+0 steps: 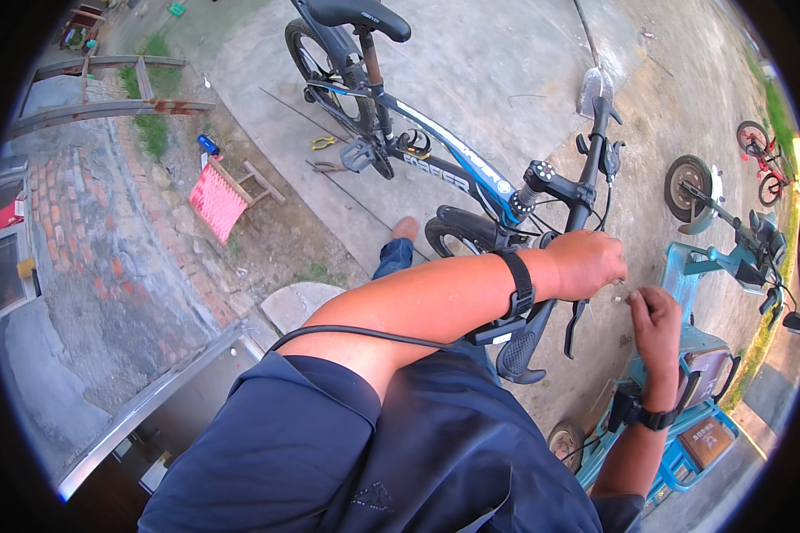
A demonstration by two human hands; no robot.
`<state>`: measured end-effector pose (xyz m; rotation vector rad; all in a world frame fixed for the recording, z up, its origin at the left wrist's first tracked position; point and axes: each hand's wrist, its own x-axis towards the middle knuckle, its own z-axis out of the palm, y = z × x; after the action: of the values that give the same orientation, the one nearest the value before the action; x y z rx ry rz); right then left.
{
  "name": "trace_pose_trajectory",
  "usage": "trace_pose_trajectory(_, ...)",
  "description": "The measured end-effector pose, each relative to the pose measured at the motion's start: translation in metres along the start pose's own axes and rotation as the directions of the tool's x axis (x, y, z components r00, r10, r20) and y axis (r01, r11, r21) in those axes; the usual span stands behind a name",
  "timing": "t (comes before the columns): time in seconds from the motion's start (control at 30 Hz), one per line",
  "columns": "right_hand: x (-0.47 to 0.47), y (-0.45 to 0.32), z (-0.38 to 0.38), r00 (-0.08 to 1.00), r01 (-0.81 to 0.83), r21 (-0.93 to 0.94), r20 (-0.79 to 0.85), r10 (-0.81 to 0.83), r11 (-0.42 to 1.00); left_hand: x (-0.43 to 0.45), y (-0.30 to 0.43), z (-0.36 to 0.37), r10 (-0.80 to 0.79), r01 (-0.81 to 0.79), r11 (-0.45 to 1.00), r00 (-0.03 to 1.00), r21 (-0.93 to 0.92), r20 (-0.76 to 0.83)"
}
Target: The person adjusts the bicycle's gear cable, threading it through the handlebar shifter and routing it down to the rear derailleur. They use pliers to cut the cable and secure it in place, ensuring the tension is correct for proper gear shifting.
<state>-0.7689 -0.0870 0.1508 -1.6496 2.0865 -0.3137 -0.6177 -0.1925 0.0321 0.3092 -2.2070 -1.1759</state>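
My left arm reaches across a black and blue Forever bicycle (450,176), above its handlebar (580,200). The fingers of my left hand (583,264) are curled, with a tiny shiny part (619,282) at their tips. Facing it from the right, my right hand (657,320) pinches a small metal piece (618,300) between thumb and finger. The two small parts are close together, too small to identify. Below my left wrist are a rubber handlebar grip (520,353) and a brake lever (575,330). My left forearm hides part of the handlebar and front wheel.
On the concrete by the pedal (358,156) lie yellow-handled pliers (323,142) and another hand tool (329,166). A pink-seated stool (219,200) is at left, near a blue can (207,144). A shovel (595,90) lies beyond the handlebar. A teal tricycle (683,273) stands at right.
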Motion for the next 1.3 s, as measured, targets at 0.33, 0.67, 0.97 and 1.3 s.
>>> trace_pose_trajectory(0.33, -0.002, 0.005, -0.012, 0.999, -0.044, 0.032, 0.006, 0.044, 0.999, -0.001, 0.001, 0.000, 0.010, -0.010, 1.000, 0.999, 0.003, -0.037)
trace_pose_trajectory(0.67, -0.001, 0.003, -0.019, 0.997, -0.055, -0.039, 0.050, 0.057, 0.998, -0.002, 0.000, -0.002, 0.006, -0.006, 1.000, 1.000, -0.020, -0.024)
trace_pose_trajectory(0.97, 0.005, -0.003, 0.005, 0.998, -0.010, -0.024, -0.059, 0.008, 1.000, -0.001, 0.000, -0.003, -0.029, 0.029, 1.000, 1.000, 0.000, 0.005)
trace_pose_trajectory(1.3, -0.004, 0.004, 0.017, 0.980, -0.049, 0.044, -0.193, 0.057, 0.998, -0.001, -0.001, 0.002, 0.002, -0.004, 0.999, 0.999, -0.036, -0.049)
